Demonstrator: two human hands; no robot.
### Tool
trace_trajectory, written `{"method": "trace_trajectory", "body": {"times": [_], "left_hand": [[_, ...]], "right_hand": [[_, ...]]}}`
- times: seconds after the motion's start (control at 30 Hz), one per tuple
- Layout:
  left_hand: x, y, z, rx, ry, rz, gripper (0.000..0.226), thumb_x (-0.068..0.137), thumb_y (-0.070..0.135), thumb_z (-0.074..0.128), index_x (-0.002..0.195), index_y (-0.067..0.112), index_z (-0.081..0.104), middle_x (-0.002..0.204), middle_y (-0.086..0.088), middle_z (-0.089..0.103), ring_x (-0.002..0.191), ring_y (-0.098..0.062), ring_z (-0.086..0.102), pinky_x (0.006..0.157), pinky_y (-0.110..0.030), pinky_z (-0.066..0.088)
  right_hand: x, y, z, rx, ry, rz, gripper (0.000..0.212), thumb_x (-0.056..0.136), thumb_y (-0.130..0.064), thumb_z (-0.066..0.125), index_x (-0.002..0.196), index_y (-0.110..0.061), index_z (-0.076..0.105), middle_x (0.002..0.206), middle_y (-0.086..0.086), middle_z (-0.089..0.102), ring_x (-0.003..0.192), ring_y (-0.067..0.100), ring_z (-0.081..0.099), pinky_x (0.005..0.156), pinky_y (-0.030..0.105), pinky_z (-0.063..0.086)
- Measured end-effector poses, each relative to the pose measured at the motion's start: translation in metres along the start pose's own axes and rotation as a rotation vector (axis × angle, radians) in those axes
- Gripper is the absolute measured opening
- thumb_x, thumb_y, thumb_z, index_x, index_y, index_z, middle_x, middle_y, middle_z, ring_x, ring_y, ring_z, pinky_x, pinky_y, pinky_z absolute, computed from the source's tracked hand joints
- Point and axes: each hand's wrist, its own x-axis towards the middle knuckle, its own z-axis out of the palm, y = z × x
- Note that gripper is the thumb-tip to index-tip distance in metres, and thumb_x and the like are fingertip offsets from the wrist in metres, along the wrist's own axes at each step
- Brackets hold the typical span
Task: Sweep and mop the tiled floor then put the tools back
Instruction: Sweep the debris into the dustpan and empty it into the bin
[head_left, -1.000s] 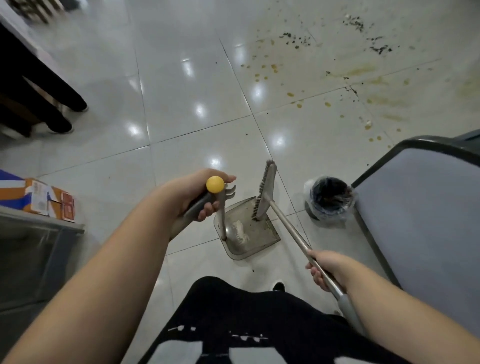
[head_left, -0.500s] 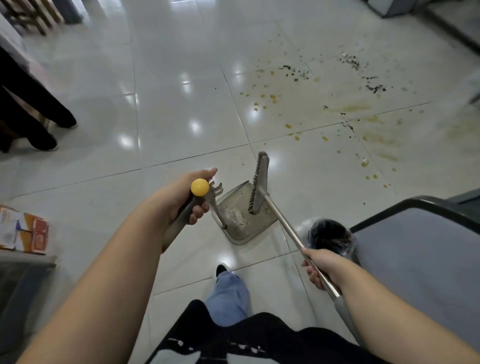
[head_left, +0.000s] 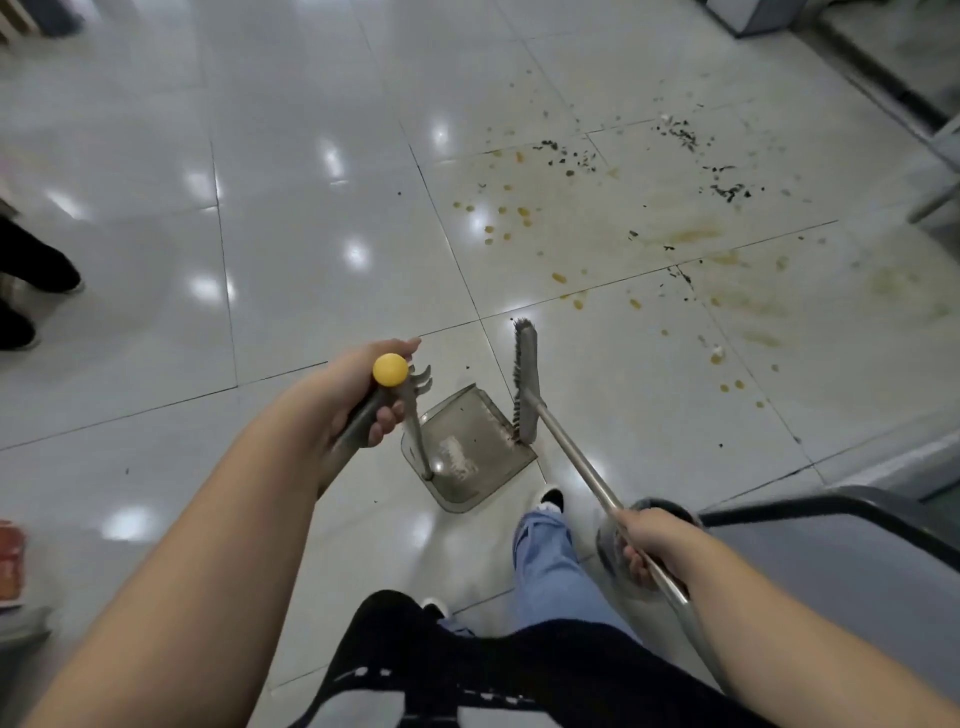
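My left hand (head_left: 358, 387) grips the grey dustpan handle just below its yellow knob (head_left: 390, 369). The translucent grey dustpan (head_left: 467, 457) hangs low over the white tiled floor (head_left: 311, 260), with a little pale debris inside. My right hand (head_left: 649, 540) grips the metal broom pole (head_left: 576, 457). The grey broom head (head_left: 525, 382) stands on edge, its near end over the dustpan's right rim. Ahead to the right, yellow-brown stains (head_left: 691, 236) and dark crumbs (head_left: 685, 137) are scattered over the tiles.
A grey chair seat with a dark frame (head_left: 841, 571) is at lower right. A bin with a black liner (head_left: 660, 506) shows partly behind my right hand. Another person's dark shoes (head_left: 31, 270) stand at the left edge. My leg in blue jeans (head_left: 545, 551) steps forward.
I have walked forward: the stains and crumbs are closer, and the bin and chair have slid back beside me. Both hands keep their grips, carrying the dustpan and broom along.
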Motion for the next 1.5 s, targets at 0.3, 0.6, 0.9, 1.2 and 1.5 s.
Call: {"method": "trace_trajectory", "body": {"times": [0.3,0.6,0.9,1.2,1.5], "left_hand": [[0.059,0.102,0.006,0.007,0.162,-0.162,0.043,0.082,0.052,0.054,0.070,0.012,0.048,0.040,-0.002,0.045,0.025,-0.009,0.037,0.032,-0.009,0.029],[0.111,0.204,0.030,0.071,0.219,-0.142,0.038,0.082,0.052,0.057,0.073,0.015,0.048,0.040,-0.001,0.044,0.026,-0.009,0.034,0.032,-0.010,0.026],[0.205,0.319,0.046,0.334,0.015,-0.178,0.048,0.086,0.054,0.050,0.063,0.012,0.044,0.038,-0.002,0.043,0.025,-0.011,0.036,0.033,-0.010,0.027],[0.258,0.390,0.132,0.650,-0.195,-0.153,0.043,0.086,0.055,0.052,0.071,0.015,0.046,0.039,-0.001,0.044,0.026,-0.011,0.037,0.032,-0.013,0.029],[0.289,0.415,0.285,0.963,-0.349,-0.127,0.043,0.084,0.053,0.057,0.068,0.015,0.046,0.039,-0.003,0.045,0.026,-0.011,0.037,0.032,-0.011,0.028]], "right_hand": [[0.068,-0.133,-0.070,-0.176,0.013,-0.052,0.039,0.099,-0.036,0.042,0.078,-0.004,0.047,0.050,0.008,0.039,0.039,0.016,0.035,0.037,0.015,0.031],[0.098,-0.253,-0.129,-0.168,-0.075,-0.024,0.040,0.098,-0.036,0.045,0.074,-0.004,0.042,0.054,0.010,0.042,0.038,0.016,0.037,0.033,0.011,0.032],[0.128,-0.290,-0.160,-0.037,-0.074,0.103,0.040,0.101,-0.031,0.039,0.069,-0.007,0.039,0.051,0.007,0.039,0.023,0.012,0.034,0.032,0.013,0.029],[0.137,-0.250,-0.202,0.344,0.017,0.203,0.039,0.099,-0.010,0.040,0.060,-0.004,0.042,0.028,0.005,0.039,0.033,0.018,0.039,0.036,0.018,0.032],[0.147,-0.178,-0.268,0.757,0.110,0.225,0.065,0.100,-0.013,0.041,0.037,0.001,0.048,0.038,0.012,0.047,0.045,0.023,0.043,0.055,0.029,0.039]]}}
